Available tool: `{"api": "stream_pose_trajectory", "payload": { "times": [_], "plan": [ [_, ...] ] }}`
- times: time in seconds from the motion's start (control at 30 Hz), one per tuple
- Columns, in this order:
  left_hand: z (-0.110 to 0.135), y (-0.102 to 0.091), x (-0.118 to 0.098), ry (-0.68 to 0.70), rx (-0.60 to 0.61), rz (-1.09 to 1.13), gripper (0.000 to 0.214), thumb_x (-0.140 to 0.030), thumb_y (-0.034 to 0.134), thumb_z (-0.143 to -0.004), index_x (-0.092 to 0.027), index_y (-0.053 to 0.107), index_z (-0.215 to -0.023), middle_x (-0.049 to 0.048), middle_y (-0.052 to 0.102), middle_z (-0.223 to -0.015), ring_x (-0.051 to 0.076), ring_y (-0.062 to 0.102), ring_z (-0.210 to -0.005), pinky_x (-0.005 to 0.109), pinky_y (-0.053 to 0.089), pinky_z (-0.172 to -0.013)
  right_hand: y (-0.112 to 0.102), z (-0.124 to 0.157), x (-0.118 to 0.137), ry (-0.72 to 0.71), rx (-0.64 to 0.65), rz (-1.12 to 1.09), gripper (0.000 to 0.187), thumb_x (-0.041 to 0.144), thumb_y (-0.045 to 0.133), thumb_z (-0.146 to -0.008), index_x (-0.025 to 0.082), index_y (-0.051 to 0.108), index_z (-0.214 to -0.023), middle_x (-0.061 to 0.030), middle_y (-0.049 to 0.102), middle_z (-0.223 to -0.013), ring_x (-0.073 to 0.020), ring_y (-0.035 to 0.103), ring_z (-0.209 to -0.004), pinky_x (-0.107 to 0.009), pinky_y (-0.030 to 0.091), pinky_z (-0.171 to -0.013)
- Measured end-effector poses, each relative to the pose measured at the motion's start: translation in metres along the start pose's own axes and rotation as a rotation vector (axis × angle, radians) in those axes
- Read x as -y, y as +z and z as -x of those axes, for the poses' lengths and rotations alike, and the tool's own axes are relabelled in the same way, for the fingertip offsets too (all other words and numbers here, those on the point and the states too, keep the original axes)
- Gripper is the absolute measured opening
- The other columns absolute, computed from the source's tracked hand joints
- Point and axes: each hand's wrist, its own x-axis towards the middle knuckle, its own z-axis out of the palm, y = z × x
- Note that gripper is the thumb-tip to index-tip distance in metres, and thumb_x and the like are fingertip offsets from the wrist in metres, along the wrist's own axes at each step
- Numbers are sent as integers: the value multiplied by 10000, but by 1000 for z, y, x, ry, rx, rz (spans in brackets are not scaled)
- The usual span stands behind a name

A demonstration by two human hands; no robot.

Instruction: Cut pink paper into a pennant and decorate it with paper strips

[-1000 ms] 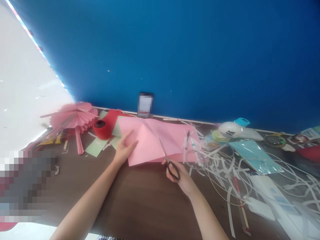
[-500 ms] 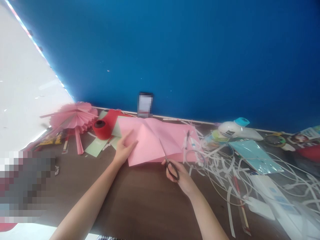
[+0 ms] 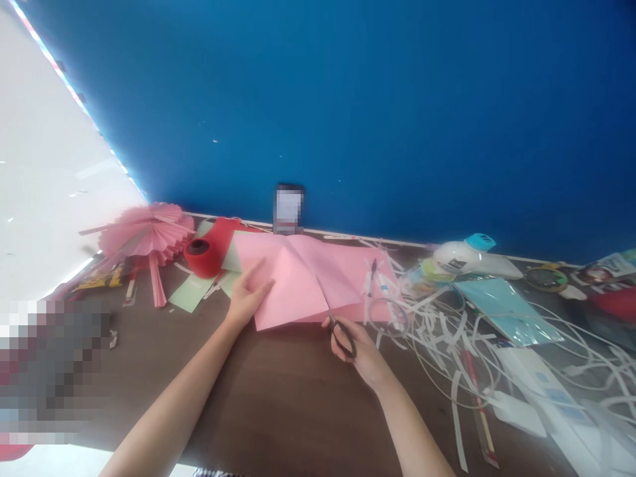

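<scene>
A large sheet of pink paper (image 3: 293, 291) lies on the dark table, raised into a fold in its middle. My left hand (image 3: 245, 296) rests on its left side, thumb spread away from the fingers. Scissors (image 3: 344, 339) are gripped in my right hand (image 3: 360, 354), fingers around the black handles. Their blades point away from me and lie along a cut running up from the sheet's front edge. Beyond the cut, the right part of the paper lies lower.
A pink folded-paper fan (image 3: 149, 232), a red roll (image 3: 203, 258) and green paper pieces (image 3: 190, 293) lie left. Right are white paper strips and cables (image 3: 447, 331), a blue packet (image 3: 509, 311), a white bottle (image 3: 457, 256) and a power strip (image 3: 546, 391). A phone (image 3: 289, 209) leans on the blue wall.
</scene>
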Motion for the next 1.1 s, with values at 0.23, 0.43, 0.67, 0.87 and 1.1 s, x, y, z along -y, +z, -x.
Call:
{"api": "stream_pose_trajectory", "payload": {
  "times": [0.23, 0.43, 0.67, 0.87, 1.1],
  "plan": [
    [0, 0, 0, 11, -6, -32, 528, -350, 624, -713, -236, 499, -1213, 42, 504, -1271, 221, 457, -1170, 358, 332, -1023, 0, -1, 0, 2, 1, -6, 356, 517, 503, -772, 173, 492, -861, 85, 354, -406, -52, 258, -382, -210, 117, -408],
    [0, 0, 0, 10, -2, -22, 534, -351, 623, -714, -236, 492, -1219, 42, 500, -1275, 222, 466, -1162, 355, 349, -1011, -1, -1, -2, 8, 1, -2, 355, 521, 509, -767, 179, 494, -858, 86, 354, -399, -55, 261, -378, -214, 116, -407],
    [0, 0, -1, -9, -7, -13, 544, -360, 627, -710, -234, 490, -1222, 47, 487, -1288, 223, 457, -1171, 356, 340, -1017, 0, 0, -1, 17, -7, -2, 342, 509, 518, -767, 181, 502, -860, 89, 349, -394, -51, 255, -369, -205, 122, -407],
    [0, 1, -2, -14, 33, 18, 542, -352, 631, -701, -229, 497, -1212, 47, 489, -1286, 228, 425, -1200, 368, 307, -1038, 2, 1, 5, 37, -17, -25, 406, 553, 488, -763, 169, 513, -892, 69, 386, -427, -57, 263, -382, -213, 94, -409],
    [0, 3, 1, 0, 63, 24, 528, -352, 621, -709, -225, 500, -1206, 51, 504, -1268, 217, 409, -1213, 365, 280, -1050, 2, 2, 5, 45, -43, -37, 379, 538, 473, -768, 169, 506, -843, 68, 381, -428, -61, 264, -392, -215, 82, -416]
  ]
}}
